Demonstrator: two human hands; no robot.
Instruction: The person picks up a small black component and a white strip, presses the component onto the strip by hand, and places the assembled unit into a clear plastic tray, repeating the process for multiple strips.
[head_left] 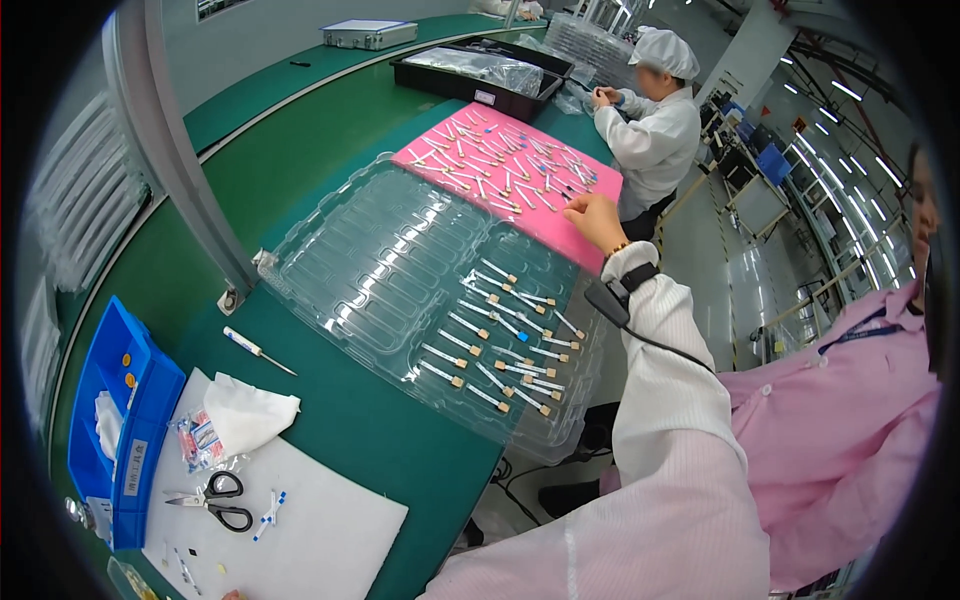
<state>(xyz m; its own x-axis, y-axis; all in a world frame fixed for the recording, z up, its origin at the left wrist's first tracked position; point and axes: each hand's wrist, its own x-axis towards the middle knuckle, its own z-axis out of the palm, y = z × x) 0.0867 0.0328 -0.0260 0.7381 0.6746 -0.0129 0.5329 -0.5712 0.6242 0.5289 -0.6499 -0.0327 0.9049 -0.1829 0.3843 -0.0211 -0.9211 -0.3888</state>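
Note:
My right hand (pixel 597 222) reaches out to the near right edge of a pink mat (pixel 575 232), thumb and fingers pinched together. What they hold, if anything, is too small to make out. A white sleeve and a black wrist strap (pixel 622 292) with a cord are on this arm. Many short white strips (pixel 500 165) with small tan or blue ends lie scattered over the mat. More such strips (pixel 468 325) lie spaced out on the near right part of a clear plastic tray (pixel 345 245). My left hand does not show.
On a white foam sheet (pixel 340 510) lie scissors (pixel 222 500), a white cloth (pixel 250 415) and strips. A blue bin (pixel 150 430) and a screwdriver (pixel 255 348) are nearby. A black crate (pixel 480 85) and a co-worker in white (pixel 655 130) are beyond; a person in pink (pixel 840 420) is at right.

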